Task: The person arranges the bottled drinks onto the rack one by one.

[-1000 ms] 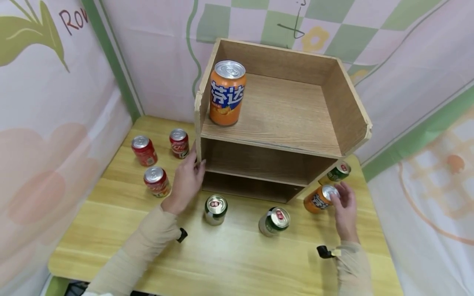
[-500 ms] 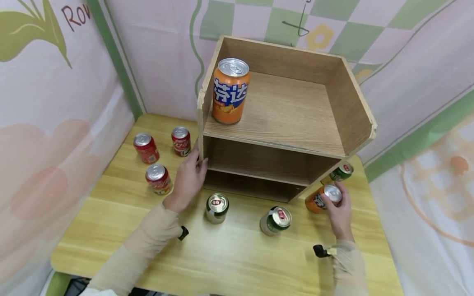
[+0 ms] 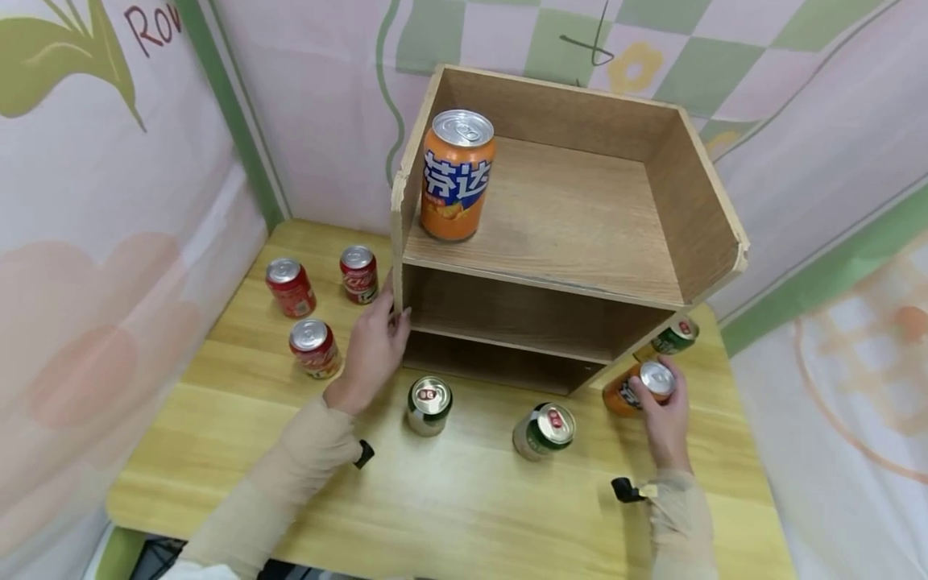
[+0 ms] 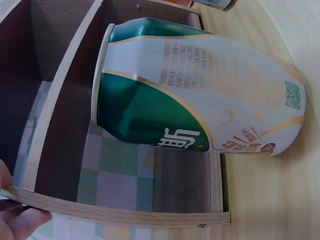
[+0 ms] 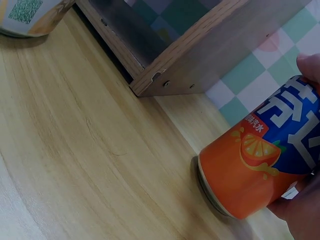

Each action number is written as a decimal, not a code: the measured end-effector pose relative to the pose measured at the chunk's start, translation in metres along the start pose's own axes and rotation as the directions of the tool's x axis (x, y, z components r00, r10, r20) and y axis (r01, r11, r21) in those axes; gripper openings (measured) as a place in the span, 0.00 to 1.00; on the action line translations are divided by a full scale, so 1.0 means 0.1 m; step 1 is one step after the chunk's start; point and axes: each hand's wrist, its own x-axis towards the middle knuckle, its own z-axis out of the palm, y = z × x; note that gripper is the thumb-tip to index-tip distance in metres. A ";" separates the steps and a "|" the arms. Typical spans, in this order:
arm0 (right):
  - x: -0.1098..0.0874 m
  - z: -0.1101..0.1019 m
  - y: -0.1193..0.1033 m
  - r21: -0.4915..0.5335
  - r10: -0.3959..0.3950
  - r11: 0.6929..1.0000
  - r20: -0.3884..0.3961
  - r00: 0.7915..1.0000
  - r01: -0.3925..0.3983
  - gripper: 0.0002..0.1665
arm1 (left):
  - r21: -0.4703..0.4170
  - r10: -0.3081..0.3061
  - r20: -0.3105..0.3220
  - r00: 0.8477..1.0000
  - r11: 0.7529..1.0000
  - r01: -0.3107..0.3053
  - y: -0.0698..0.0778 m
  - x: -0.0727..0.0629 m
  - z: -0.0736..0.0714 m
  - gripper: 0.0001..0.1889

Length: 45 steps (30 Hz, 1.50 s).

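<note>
My left hand (image 3: 371, 354) grips the left side panel of a wooden shelf unit (image 3: 573, 217), thumb in front and the other fingers mostly hidden behind it. At the unit's right side, my right hand (image 3: 669, 419) holds an orange soda can (image 5: 240, 165) near its top, thumb on the near side. The can's base is close to the tabletop. Another orange soda can (image 3: 457, 185) stands upright on the unit's top shelf, at the left. Before the unit stand two green-and-white cans, a left one (image 3: 429, 407) and a right one (image 3: 544, 432).
Left of the unit, three red cans stand on the table (image 3: 464, 515): a front one (image 3: 315, 349), a left one (image 3: 292, 288) and a rear one (image 3: 358, 275). A green can (image 3: 676, 337) is behind my right hand. Printed cloth walls (image 3: 319, 121) surround the table.
My right hand has moved slightly left and taken hold of the orange can, its thumb now across the can's near side. My left hand keeps its grip. The head view has shifted a little.
</note>
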 end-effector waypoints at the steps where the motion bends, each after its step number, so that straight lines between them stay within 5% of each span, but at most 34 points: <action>1: 0.00 0.00 -0.01 -0.002 -0.006 1.000 -0.001 1.000 0.006 0.37 | 0.001 0.002 -0.001 1.000 1.000 -0.002 0.00 0.01 0.00 0.35; 45: -0.01 -0.01 -0.05 0.029 -0.012 0.999 -0.029 0.999 0.013 0.32 | 0.011 0.035 -0.015 0.999 0.999 -0.035 0.02 0.00 -0.01 0.35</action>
